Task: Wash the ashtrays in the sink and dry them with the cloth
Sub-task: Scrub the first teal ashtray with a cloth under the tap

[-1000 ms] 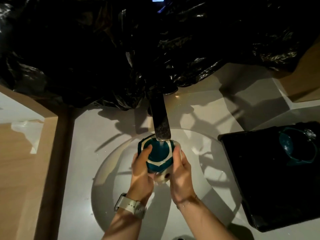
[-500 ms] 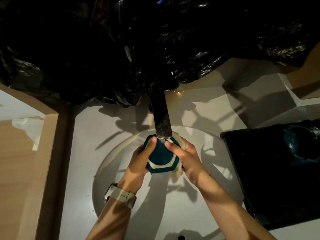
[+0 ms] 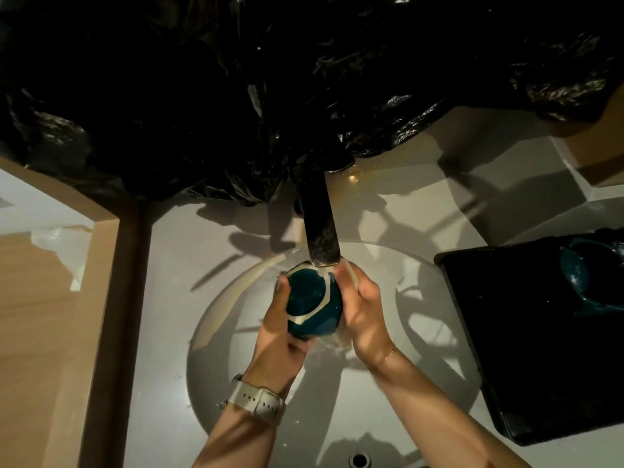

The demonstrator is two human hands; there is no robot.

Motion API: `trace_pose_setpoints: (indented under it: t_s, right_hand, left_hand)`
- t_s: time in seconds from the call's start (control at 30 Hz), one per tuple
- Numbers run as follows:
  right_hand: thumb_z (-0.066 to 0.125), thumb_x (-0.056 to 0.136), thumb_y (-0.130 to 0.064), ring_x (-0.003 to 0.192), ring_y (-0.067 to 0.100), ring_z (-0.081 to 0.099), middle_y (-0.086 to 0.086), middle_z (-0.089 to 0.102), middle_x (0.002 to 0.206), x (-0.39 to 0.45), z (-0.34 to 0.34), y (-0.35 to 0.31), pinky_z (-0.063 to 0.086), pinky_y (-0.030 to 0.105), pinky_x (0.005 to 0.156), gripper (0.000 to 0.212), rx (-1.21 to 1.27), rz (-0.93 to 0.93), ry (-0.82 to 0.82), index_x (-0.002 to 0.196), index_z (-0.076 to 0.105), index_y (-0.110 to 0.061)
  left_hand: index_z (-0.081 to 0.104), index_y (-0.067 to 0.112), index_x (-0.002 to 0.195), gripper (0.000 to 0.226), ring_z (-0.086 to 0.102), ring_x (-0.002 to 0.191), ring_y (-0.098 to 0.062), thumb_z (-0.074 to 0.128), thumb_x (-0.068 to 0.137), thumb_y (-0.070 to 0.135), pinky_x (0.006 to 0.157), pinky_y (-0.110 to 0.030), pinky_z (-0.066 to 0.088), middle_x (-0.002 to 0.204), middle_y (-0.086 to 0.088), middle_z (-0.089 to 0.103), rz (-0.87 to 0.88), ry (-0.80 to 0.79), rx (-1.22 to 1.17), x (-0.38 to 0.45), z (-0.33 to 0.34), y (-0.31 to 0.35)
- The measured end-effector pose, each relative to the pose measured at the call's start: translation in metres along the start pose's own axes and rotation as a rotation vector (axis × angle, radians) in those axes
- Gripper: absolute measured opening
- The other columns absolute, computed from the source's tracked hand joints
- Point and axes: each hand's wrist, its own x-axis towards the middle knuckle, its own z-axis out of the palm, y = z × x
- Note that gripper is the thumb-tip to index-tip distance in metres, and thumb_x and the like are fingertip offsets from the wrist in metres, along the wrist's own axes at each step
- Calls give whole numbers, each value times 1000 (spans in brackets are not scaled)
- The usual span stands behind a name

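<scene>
At the 6 o'clock edge of the view sits the overflow hole [image 3: 359, 460] in the white round sink [image 3: 216, 332], and both forearms rise from there toward the centre. The left wrist wears a pale watch [image 3: 258, 401].

The left hand [image 3: 275, 327] cups the teal ashtray [image 3: 312, 304] from its 8 o'clock side, thumb up along the rim and fingers curled under it, closed firmly on it. The right hand [image 3: 363, 310] presses against the ashtray's 3 o'clock side, fingers bent around what looks like a pale washing cloth or sponge [image 3: 339, 339]; only scraps of it show, so its kind cannot be told. The ashtray is held above the middle of the basin, tilted so its hollow faces the camera, a pale angular rim band running around the dark well. It has no marked long axis. Its upper edge sits directly under the faucet spout [image 3: 320, 231], at 12 o'clock from the fingers and almost touching; water seems to run over that edge.

My judgement: the scrubbing is mid-way, and the next turn of the piece depends on the left hand, which carries it, while the right works the surface.

At 3 o'clock, well apart on the counter, a black tray [image 3: 506, 332] holds a second teal ashtray [image 3: 587, 282] in its far corner; the rest of the tray is too dark to read. At 9 o'clock stands a wooden panel [image 3: 44, 315]. Farthest, across 12 o'clock, black plastic sheeting [image 3: 236, 96] hangs over the faucet base.
</scene>
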Motion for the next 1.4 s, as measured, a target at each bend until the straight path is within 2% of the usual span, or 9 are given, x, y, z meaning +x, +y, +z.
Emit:
trace_pose_setpoints:
  t_s: [0.2,0.3,0.4,0.47,0.7,0.9,1.13,1.27,1.4]
  right_hand:
    - [58,92,-33,134,6,41,-4,60,127,-22,9,16,39,27,109,17,-148,-83,-108,100,73,-28]
    - [65,90,-34,115,24,60,10,64,118,0,7,11,50,37,97,23,-111,90,-67,104,71,-17]
    - [59,95,-19,83,21,69,21,69,97,5,6,0,57,28,72,26,178,242,-105,109,65,2]
    - [56,97,-20,87,22,69,19,71,99,-3,6,-1,57,29,75,26,200,225,-167,109,66,1]
    - [53,93,-46,136,1,37,-10,46,144,-25,1,27,34,18,110,25,-353,-166,-145,112,67,-39]
    - [54,93,-43,140,21,35,-5,46,144,12,-12,37,31,42,115,30,-451,-131,-202,115,69,-30]
    - [45,96,-27,144,25,25,2,39,151,-7,-16,41,17,26,119,33,-812,-373,-338,121,66,-23]
    - [48,96,-19,115,24,50,10,56,123,0,-19,28,39,21,96,29,-781,-282,-304,118,67,-13]
    - [53,96,-13,78,-2,49,-14,56,86,-35,-16,22,37,11,73,12,-718,-192,-260,97,63,-6]
  left_hand:
    - [64,10,123,42,72,98,-29,50,98,42,90,-41,53,117,-17,70,-43,47,-98,0,2,2]
    - [64,10,120,42,74,85,-24,47,100,43,68,-33,58,107,-15,73,-2,43,-23,-6,-2,-7]
    - [63,12,125,45,71,104,-26,45,100,45,83,-37,55,119,-14,71,43,61,-28,-10,-3,-8]
    - [60,11,129,48,67,113,-30,45,100,47,89,-40,53,124,-16,68,50,78,-63,-9,-4,-6]
    - [60,9,129,49,67,111,-30,41,102,45,80,-37,57,124,-18,67,127,96,47,-4,-4,-4]
    - [57,8,128,48,70,104,-32,58,95,43,71,-33,59,115,-17,71,218,181,191,1,-5,-11]
    - [57,11,127,58,70,103,-31,67,87,52,67,-33,59,114,-15,71,214,268,230,3,-13,-12]
    - [55,7,127,59,72,98,-28,66,85,47,77,-39,60,113,-15,71,214,281,234,1,-12,-10]
    - [56,8,122,50,72,92,-32,66,88,43,80,-49,60,106,-16,72,259,344,296,3,-13,-8]
